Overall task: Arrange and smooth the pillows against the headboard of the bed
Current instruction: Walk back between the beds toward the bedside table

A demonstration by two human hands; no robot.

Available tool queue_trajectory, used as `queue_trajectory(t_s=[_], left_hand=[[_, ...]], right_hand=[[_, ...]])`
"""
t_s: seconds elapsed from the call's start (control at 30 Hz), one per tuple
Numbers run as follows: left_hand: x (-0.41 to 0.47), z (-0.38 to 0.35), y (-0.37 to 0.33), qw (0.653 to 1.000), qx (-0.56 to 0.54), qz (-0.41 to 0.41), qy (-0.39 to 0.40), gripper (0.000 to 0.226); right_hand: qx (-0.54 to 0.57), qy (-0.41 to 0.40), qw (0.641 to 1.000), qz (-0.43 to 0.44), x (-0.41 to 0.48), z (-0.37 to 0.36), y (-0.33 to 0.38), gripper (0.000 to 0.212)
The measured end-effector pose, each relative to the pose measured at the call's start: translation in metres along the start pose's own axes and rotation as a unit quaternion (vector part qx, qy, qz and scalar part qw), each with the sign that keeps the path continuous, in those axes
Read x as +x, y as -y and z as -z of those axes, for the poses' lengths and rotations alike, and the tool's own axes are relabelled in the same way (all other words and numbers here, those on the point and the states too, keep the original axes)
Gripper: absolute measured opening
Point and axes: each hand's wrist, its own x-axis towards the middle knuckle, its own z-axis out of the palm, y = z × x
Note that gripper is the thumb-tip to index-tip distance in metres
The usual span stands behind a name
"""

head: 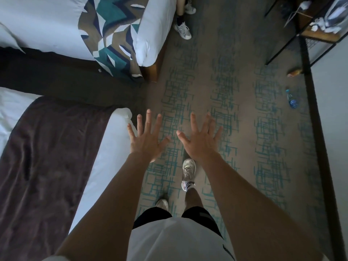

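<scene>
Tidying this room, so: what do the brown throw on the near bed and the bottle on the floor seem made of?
Brown throw: likely plush fleece or velvet, matte, with sheen streaks in its nap. Bottle: apparently clear plastic, with a see-through blue tint and a label band.

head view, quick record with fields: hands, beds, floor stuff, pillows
left hand: open, fingers spread, holding nothing
right hand: open, fingers spread, holding nothing
near bed: white, with dark brown runner
far bed: white, with teal, brown and white patterned runner
floor: teal-lined carpet, blue plastic bottle on it
pillows: none in view
</scene>
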Motion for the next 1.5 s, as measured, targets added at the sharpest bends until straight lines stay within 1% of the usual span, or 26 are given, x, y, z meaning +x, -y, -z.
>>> queue_trajectory(t_s=[0.17, 0.47, 0.6, 0.8, 0.9, 1.03, 1.17, 1.27, 1.5], left_hand=[[0.058, 0.009, -0.004, 0.999, -0.005, 0.041, 0.002, 0.085], [0.162, 0.046, -0.018, 0.987, -0.039, 0.153, -0.017, 0.086], [0.193, 0.061, -0.007, 0.98, -0.041, 0.192, -0.019, 0.088], [0.233, 0.064, 0.024, 0.966, -0.073, 0.247, -0.028, 0.089], [0.255, 0.065, 0.045, 0.959, -0.087, 0.269, -0.034, 0.09], [0.287, 0.071, 0.084, 0.953, -0.087, 0.287, -0.032, 0.084], [0.327, 0.083, 0.139, 0.946, -0.077, 0.31, -0.048, 0.081], [0.356, 0.094, 0.178, 0.942, -0.083, 0.322, -0.045, 0.081], [0.395, 0.113, 0.239, 0.928, -0.083, 0.359, -0.045, 0.081]], right_hand=[[-0.017, 0.008, 0.999, 0.039, 0.074, 0.027, -0.001, 0.087], [-0.015, 0.016, 0.992, 0.124, 0.21, 0.083, 0.004, 0.088], [-0.029, 0.01, 0.987, 0.158, 0.265, 0.1, 0.017, 0.09], [-0.072, -0.028, 0.976, 0.204, 0.327, 0.116, 0.052, 0.091], [-0.088, -0.022, 0.971, 0.223, 0.359, 0.12, 0.081, 0.091], [-0.106, -0.032, 0.964, 0.242, 0.398, 0.13, 0.131, 0.092], [-0.103, -0.036, 0.957, 0.268, 0.434, 0.143, 0.195, 0.092], [-0.11, -0.031, 0.955, 0.273, 0.462, 0.152, 0.238, 0.094], [-0.1, -0.026, 0.948, 0.302, 0.51, 0.153, 0.313, 0.094]])
